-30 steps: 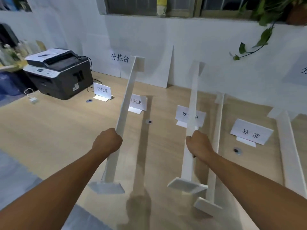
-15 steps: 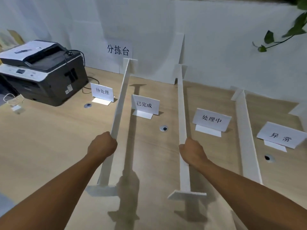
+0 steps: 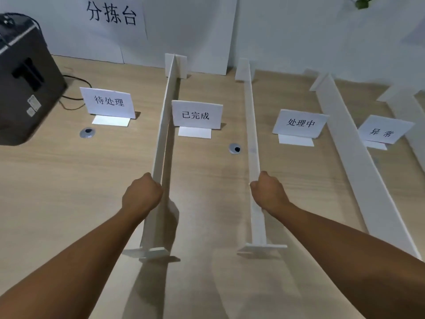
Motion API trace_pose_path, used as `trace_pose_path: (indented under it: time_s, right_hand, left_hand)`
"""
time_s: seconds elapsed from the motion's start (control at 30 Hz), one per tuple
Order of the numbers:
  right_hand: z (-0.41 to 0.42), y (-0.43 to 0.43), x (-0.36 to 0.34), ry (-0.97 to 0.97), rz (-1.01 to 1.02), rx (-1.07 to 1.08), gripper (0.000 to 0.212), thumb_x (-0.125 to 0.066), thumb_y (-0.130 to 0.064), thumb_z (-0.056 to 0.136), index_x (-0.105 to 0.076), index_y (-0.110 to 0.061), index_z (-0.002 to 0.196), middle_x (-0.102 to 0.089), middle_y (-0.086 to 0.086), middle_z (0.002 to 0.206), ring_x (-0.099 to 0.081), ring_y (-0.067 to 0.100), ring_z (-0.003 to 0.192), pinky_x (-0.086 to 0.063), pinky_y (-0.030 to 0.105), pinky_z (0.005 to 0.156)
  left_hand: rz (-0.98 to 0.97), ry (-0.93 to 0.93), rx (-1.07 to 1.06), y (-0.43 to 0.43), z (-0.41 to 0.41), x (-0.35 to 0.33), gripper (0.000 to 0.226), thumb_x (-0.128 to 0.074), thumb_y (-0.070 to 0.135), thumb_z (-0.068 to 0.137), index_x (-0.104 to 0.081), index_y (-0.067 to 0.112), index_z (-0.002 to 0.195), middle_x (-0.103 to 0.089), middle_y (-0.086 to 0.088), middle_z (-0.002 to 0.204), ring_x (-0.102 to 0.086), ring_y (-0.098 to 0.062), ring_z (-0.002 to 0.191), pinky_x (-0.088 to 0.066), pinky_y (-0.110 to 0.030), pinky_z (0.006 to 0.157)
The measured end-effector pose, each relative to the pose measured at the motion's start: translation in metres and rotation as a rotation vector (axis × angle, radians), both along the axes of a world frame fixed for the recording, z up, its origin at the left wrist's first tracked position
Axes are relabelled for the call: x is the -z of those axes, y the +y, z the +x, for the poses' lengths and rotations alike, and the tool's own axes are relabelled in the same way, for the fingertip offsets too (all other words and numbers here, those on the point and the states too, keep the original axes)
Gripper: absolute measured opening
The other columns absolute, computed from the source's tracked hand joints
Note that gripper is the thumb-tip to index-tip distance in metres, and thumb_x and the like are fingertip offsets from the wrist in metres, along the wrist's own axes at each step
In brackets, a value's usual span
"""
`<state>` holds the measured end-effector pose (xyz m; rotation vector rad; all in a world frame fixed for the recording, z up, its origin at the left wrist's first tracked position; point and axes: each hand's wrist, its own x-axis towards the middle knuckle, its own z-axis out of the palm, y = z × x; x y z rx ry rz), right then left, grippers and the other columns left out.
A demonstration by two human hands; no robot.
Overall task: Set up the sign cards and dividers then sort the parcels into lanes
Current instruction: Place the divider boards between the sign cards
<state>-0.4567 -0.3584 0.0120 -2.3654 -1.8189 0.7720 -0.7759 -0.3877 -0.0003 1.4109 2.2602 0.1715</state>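
Note:
Two long white dividers stand upright on the wooden table [image 3: 57, 192]. My left hand [image 3: 141, 195] grips the top edge of the left divider [image 3: 164, 125]. My right hand [image 3: 268, 193] grips the middle divider [image 3: 250, 125]. Several white sign cards stand across the table: 待处理 [image 3: 108, 102] left of the left divider, 已完成 [image 3: 196, 115] between the two held dividers, 处理中 [image 3: 300, 123] right of the middle divider, 异常 [image 3: 385, 132] at the far right. A third divider [image 3: 349, 143] stands between the last two cards. No parcels are in view.
A dark printer [image 3: 23, 88] sits at the table's left with a black cable [image 3: 76, 93] behind it. A paper sign 分拣台 [image 3: 112, 16] hangs on the white wall. Two round metal grommets [image 3: 87, 132] [image 3: 235, 148] sit in the tabletop. Another white divider piece [image 3: 411, 116] shows at the far right.
Both held dividers came down from a tilted, lifted pose to stand on the table, roughly parallel. The 已完成 card now lies between them and 处理中 to their right. The camera tilted downward.

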Motion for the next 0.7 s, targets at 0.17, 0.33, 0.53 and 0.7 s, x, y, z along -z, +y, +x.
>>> trace_pose_path:
  time_s: [0.17, 0.33, 0.53, 0.7]
  right_hand:
    - [-0.012, -0.006, 0.031, -0.067, -0.017, 0.020, 0.022, -0.042, -0.015, 0.102, -0.050, 0.002, 0.113, -0.063, 0.022, 0.105, -0.061, 0.038, 0.090, -0.046, 0.036, 0.069]
    - [-0.015, -0.007, 0.037, -0.075, -0.003, 0.046, 0.023, -0.042, -0.016, 0.101, -0.050, 0.002, 0.114, -0.063, 0.023, 0.105, -0.062, 0.040, 0.093, -0.051, 0.040, 0.073]
    - [0.002, -0.013, 0.009, -0.024, 0.084, 0.004, 0.050, -0.042, -0.050, 0.104, -0.049, -0.004, 0.122, -0.065, 0.016, 0.101, -0.065, 0.037, 0.094, -0.053, 0.041, 0.073]
    - [0.061, -0.022, -0.040, -0.181, 0.225, -0.102, 0.069, -0.036, -0.059, 0.101, -0.031, -0.015, 0.155, -0.042, 0.011, 0.155, -0.032, 0.036, 0.145, -0.028, 0.054, 0.118]
  left_hand:
    - [0.031, 0.015, 0.001, 0.007, -0.007, 0.031, 0.013, -0.042, 0.024, 0.101, -0.045, 0.012, 0.103, -0.050, -0.007, 0.089, -0.053, -0.031, 0.079, -0.040, -0.037, 0.067]
    - [0.029, 0.005, 0.005, 0.017, -0.014, 0.033, 0.023, -0.046, 0.025, 0.102, -0.051, 0.006, 0.115, -0.047, -0.001, 0.082, -0.046, -0.017, 0.063, -0.031, -0.030, 0.052]
    - [0.087, 0.065, 0.032, 0.015, -0.007, 0.000, 0.074, -0.061, 0.052, 0.095, -0.034, 0.006, 0.147, -0.045, -0.021, 0.148, -0.048, -0.043, 0.129, -0.049, -0.056, 0.098]
    - [0.293, 0.228, 0.340, 0.026, 0.061, -0.060, 0.096, -0.041, 0.078, 0.089, -0.020, 0.016, 0.160, -0.011, -0.013, 0.169, 0.000, -0.041, 0.155, -0.010, -0.061, 0.121]
